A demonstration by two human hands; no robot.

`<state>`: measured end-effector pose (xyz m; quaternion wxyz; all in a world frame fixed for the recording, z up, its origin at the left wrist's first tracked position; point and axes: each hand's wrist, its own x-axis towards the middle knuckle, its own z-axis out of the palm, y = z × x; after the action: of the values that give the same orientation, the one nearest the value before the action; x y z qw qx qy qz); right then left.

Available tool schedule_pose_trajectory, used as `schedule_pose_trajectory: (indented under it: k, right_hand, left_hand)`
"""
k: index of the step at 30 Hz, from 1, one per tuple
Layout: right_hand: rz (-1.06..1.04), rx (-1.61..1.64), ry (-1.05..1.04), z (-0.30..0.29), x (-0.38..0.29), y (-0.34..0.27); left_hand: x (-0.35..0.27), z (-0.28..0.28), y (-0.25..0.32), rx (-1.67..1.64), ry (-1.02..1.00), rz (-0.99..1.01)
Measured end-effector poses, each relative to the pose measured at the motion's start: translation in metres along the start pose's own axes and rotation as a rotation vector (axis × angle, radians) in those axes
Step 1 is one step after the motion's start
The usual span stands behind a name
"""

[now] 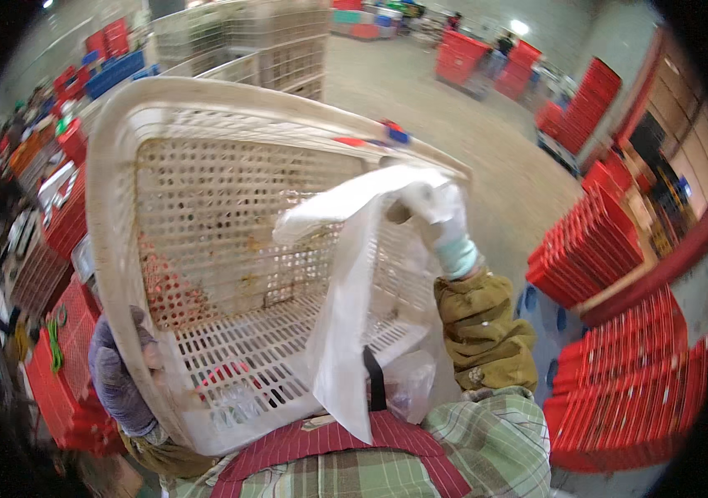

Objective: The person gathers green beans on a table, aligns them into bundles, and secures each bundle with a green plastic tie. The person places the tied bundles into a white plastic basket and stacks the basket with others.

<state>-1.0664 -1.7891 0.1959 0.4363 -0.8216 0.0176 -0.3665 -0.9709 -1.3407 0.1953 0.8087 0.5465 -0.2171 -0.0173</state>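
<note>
A large off-white perforated plastic basket [217, 180] is tilted in front of my body, its open side facing me. My left hand [118, 373], in a purple-grey glove, grips the basket's left rim low down. At the basket's right side my right hand [431, 215], in a white glove with a pale green cuff, is closed on a white plastic sheet or bag [350, 274], which hangs down across the basket's opening to my maroon apron [329, 439]. A clear plastic bag [413, 376] lies low at the basket's right end.
Nested red crates [628, 398] stand close on the right, with another red stack [584, 243] beyond. Red crates [70, 373] and mixed goods line the left side. Large pale mesh crates [291, 46] rise behind the basket. A person [503, 46] is far off among red containers.
</note>
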Motion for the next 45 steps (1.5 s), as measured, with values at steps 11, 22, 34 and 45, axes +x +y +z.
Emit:
schedule_pose_trajectory:
  k: [11, 22, 34, 45]
  right_hand:
    - [0.169, 0.724, 0.416, -0.020, 0.091, 0.191]
    - [0.122, -0.434, 0.230, 0.140, -0.002, 0.323]
    - [0.840, -0.271, -0.932, 0.257, -0.079, 0.512]
    - [1.089, -0.452, -1.159, 0.301, 0.034, 0.398]
  left_hand:
    - [-0.068, -0.102, 0.065, -0.136, 0.182, -0.016]
    - [-0.084, -0.020, 0.095, -0.041, 0.544, 0.059]
    - [-0.081, -0.011, 0.094, 0.028, 0.804, 0.137]
    - [-0.058, -0.035, 0.111, 0.086, 0.978, 0.234]
